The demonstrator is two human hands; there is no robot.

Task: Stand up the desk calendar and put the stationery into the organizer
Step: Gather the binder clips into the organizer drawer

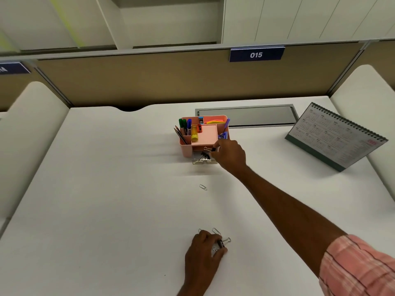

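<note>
The white desk carries everything, and the desk calendar is already upright, well off to the right of the pink organizer. The organizer's little clear drawer is pulled out from its front, on the person's side, with dark clips lying in it. The right hand reaches in from the organizer's right and pinches a binder clip just above that drawer, so I'd say the drop is straight down. The left hand lies well in front of the organizer, fingers curled over a small heap of paper clips and apparently nipping a second binder clip. One lone paper clip lies between heap and drawer, its long axis slanting; it looks closer to the right hand.
</note>
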